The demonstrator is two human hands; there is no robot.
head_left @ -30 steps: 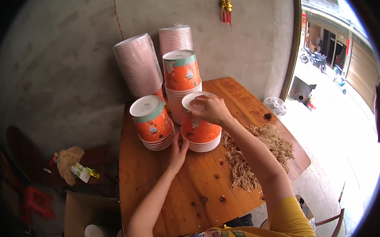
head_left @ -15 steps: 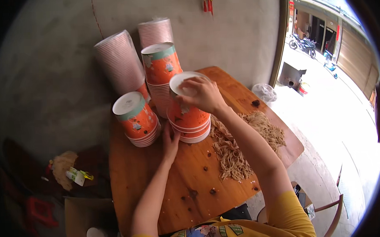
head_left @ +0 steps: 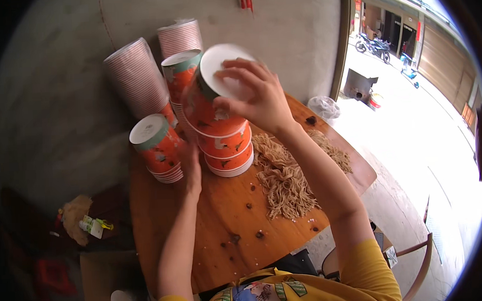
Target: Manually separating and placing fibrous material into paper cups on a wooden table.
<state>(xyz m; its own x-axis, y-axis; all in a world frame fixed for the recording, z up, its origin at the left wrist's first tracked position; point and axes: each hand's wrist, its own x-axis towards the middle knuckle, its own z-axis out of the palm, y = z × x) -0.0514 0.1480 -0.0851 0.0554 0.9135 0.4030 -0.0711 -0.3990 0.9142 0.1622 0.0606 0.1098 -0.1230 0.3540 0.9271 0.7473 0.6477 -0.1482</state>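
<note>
Orange paper buckets with green bands and white bases stand upside down in nested stacks. My right hand [head_left: 257,93] reaches over the raised, slightly tilted top paper bucket [head_left: 215,111], its fingers curled over the white base and thumb by its edge. Under it, more nested buckets [head_left: 229,163] rest on the wooden table [head_left: 212,227]. My left hand [head_left: 191,161] is upright between this stack and a shorter stack of buckets [head_left: 157,146] on the left; motion blurs its fingers. Behind stands another bucket stack [head_left: 178,72].
Tall plastic-wrapped stacks of pale pink-rimmed containers [head_left: 138,79] lean by the wall. A heap of beige strands [head_left: 285,181] lies right of the buckets. A cardboard box [head_left: 104,275] holding white containers is at lower left. A clear plastic bag [head_left: 324,108] sits beyond the table.
The top bucket has risen and tilted under my right hand, exposing more of those nested below. My left hand has moved up along the stack. The whole view has shifted slightly.
</note>
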